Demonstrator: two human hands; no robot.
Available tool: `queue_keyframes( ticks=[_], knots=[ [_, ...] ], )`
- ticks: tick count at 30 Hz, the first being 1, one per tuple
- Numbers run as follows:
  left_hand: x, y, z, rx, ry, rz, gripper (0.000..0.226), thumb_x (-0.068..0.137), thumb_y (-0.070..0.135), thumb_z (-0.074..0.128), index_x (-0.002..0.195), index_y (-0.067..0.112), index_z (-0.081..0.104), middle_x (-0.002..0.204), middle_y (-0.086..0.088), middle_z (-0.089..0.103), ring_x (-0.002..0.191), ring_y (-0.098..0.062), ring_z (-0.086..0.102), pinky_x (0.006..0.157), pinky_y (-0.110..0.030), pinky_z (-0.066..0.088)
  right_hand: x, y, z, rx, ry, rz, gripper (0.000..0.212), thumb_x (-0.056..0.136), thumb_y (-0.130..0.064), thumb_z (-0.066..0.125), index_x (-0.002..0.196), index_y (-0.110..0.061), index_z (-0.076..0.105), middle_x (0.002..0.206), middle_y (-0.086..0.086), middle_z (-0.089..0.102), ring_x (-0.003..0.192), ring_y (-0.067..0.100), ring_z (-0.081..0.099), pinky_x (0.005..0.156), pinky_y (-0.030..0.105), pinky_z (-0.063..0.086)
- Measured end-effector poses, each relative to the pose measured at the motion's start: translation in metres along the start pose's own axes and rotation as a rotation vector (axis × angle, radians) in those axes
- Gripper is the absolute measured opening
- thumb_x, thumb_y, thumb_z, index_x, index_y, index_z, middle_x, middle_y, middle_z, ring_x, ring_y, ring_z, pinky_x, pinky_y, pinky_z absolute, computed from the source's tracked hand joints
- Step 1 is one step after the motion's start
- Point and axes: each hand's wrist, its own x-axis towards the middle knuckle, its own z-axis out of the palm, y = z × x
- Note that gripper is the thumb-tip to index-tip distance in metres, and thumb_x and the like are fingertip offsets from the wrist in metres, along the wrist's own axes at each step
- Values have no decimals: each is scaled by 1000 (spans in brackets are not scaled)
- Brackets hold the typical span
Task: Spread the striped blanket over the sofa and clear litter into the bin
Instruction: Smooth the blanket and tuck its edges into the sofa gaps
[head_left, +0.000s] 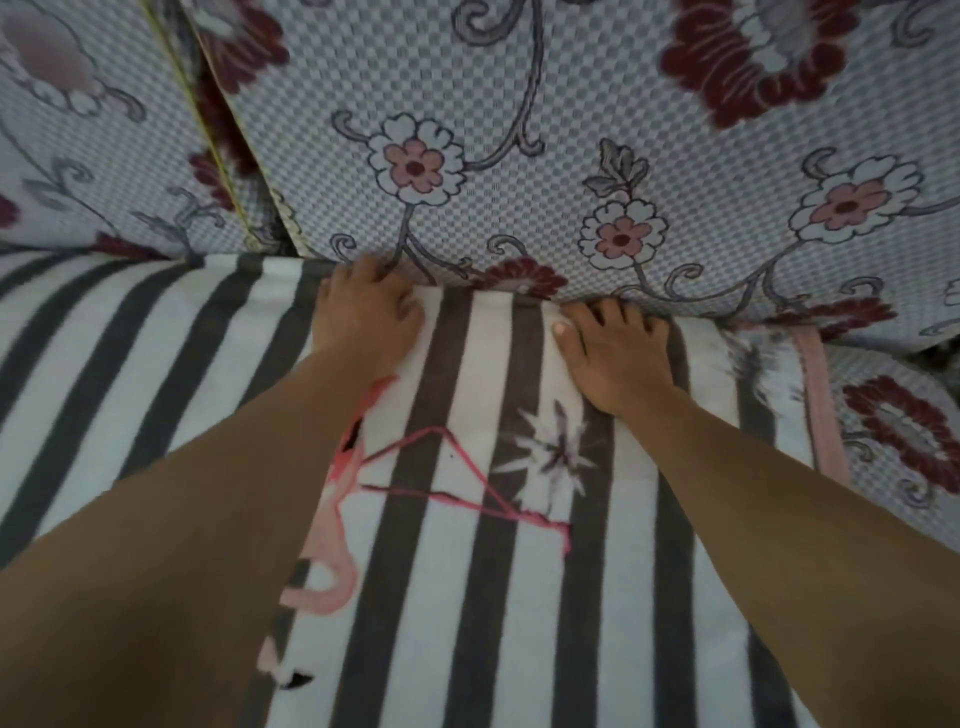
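Striped blanket (467, 597) lies flat over sofa seat, its top edge at the crease under the floral back cushion (545, 104); left hand (366, 317) presses that edge into the crease, fingers curled, tips partly hidden; right hand (613, 353) just beside, fingers spread, pressing blanket down; pink trim (823, 405) at far right

Just beyond both grips the floral back cushion (571, 130) blocked the way; behind them the striped blanket (467, 597) lay open.
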Motion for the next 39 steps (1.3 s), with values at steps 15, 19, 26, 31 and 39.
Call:
queue_keyframes(
  ticks=[15, 19, 26, 31, 39],
  knots=[
    [2, -65, -13, 28, -116, -95, 49, 91, 43, 44, 134, 20, 46, 140, -16, 43, 128, -38, 39, 111, -49, 28, -1, -48, -27, -126, 84, 116, 38, 92, -27, 42, 128, -17, 45, 132, 16, 48, 124, 37, 39, 103, 55, 27],
    [-7, -97, -26, 141, -98, -246, 53, 93, 47, 39, 136, 15, 39, 137, -25, 42, 126, -43, 38, 110, -52, 26, 4, -147, -34, 121, 86, -167, 40, 94, -41, 37, 128, -22, 45, 133, 10, 47, 122, 30, 41, 101, 51, 30],
    [15, -142, -4, 350, -246, -160, 71, 83, 73, 11, 138, 36, 37, 145, -17, 37, 137, -34, 30, 115, -46, 18, 15, -178, 16, 106, 44, -122, 55, 90, -65, 14, 134, -39, 34, 139, 3, 36, 125, 30, 34, 101, 57, 24],
    [46, -154, 1, 345, -394, -123, 71, 83, 72, 11, 142, 39, 32, 149, -10, 39, 134, -34, 38, 112, -46, 29, 13, -180, 31, 120, 129, -118, 52, 91, -63, 21, 133, -39, 39, 137, 0, 40, 122, 28, 38, 99, 54, 26],
    [-16, -94, 2, 86, -298, -115, 58, 96, 53, 21, 150, 34, 12, 160, -9, 6, 147, -31, 3, 117, -52, 1, 21, -173, 22, 191, -26, -86, 52, 92, -63, 22, 137, -42, 35, 145, -2, 32, 131, 27, 30, 107, 54, 19]
  ],
)
